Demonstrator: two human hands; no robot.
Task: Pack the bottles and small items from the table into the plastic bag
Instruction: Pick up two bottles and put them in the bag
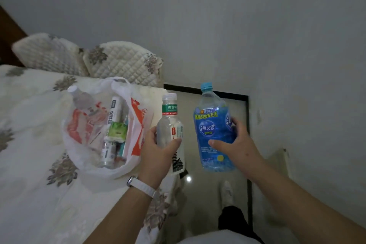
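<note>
Forearms rise from the lower frame. At mid-frame, the left hand [158, 153] has its fingers curled round a clear bottle [170, 125], the right hand [236, 144] round a blue bottle [213, 125]. Both likely go next into the open plastic bag [118, 171] on the bed [29, 121], centre-left.

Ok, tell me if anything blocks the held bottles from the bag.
Nothing blocks the clear bottle in the left hand; the plastic bag lies open beside it. The blue bottle in the right hand has the clear bottle and left hand between it and the bag.
</note>
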